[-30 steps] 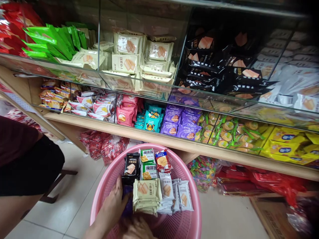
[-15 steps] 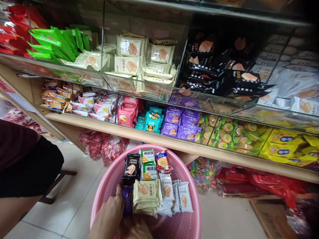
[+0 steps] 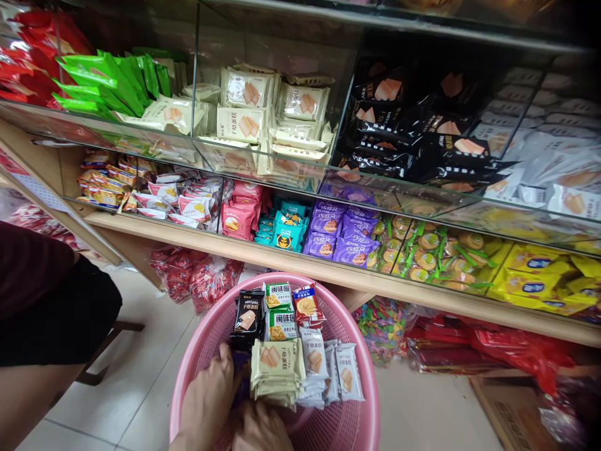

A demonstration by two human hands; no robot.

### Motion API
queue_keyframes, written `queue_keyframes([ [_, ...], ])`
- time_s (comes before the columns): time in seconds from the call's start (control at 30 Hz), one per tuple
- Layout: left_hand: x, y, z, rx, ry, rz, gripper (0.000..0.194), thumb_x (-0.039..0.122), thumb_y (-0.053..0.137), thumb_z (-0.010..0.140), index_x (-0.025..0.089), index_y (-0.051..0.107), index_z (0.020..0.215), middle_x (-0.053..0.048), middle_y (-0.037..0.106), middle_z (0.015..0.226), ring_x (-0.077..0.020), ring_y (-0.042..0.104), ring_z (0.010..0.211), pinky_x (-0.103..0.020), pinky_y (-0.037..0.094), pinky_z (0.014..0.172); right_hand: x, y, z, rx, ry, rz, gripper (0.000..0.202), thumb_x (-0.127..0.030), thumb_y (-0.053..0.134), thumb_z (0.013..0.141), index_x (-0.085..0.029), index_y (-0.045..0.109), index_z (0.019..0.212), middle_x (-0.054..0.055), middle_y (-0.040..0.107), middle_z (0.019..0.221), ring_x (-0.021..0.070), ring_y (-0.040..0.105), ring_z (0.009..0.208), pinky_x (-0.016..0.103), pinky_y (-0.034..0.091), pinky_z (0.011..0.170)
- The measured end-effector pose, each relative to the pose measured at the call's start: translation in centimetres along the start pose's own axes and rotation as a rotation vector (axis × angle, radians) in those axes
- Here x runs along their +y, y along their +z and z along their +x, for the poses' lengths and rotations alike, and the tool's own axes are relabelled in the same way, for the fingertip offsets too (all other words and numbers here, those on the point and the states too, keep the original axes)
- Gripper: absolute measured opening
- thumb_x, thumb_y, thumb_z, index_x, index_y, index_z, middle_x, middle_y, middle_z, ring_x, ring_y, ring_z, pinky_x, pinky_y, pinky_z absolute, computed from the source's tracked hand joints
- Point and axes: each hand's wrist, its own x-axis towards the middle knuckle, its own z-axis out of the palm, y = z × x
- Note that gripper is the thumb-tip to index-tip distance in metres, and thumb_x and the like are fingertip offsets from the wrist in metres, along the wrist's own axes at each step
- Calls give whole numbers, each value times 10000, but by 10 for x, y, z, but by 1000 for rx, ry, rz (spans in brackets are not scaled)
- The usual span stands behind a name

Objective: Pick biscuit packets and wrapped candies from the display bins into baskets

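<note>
One dark-purple packet [image 3: 242, 362], mostly hidden; one round pink plastic basket [image 3: 345, 318]; left hand [image 3: 211, 391], right hand [image 3: 263, 428]: can't tell your grips.

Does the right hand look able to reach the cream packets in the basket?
Probably yes: the right hand is close to the cream packets, and nothing visible covers them.

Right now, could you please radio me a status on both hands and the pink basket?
Left hand in pink basket, partly hiding purple packet. Right hand near cream packets. Both grips unclear. A person's leg at left, apart from basket.
</note>
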Motion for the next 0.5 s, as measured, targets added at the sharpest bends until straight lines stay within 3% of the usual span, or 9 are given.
queue_keyframes([
  [0.2,-7,7,0,28,29,15,438,144,330,863,20,411,1275,-168,667,858,-239,671,755,-279,503,582,17,-11,-2,-61,-221,76,275,-85,507,683,-175,669,886,84,675,812,282,624,795,388,524,616],
  [0.37,-10,9,1,-11,36,52,481,3,326,812,40,413,1284,-152,667,861,-223,677,733,-284,526,583,17,9,-5,-17,-91,59,323,-39,481,681,-166,639,933,99,675,881,239,621,850,334,505,673],
  [0.5,-10,10,2,-38,54,77,490,-24,292,816,59,425,1281,-153,662,903,-227,675,765,-311,539,613,4,4,-6,-25,65,64,293,-26,458,691,-143,652,876,135,666,879,267,618,860,384,496,701],
])
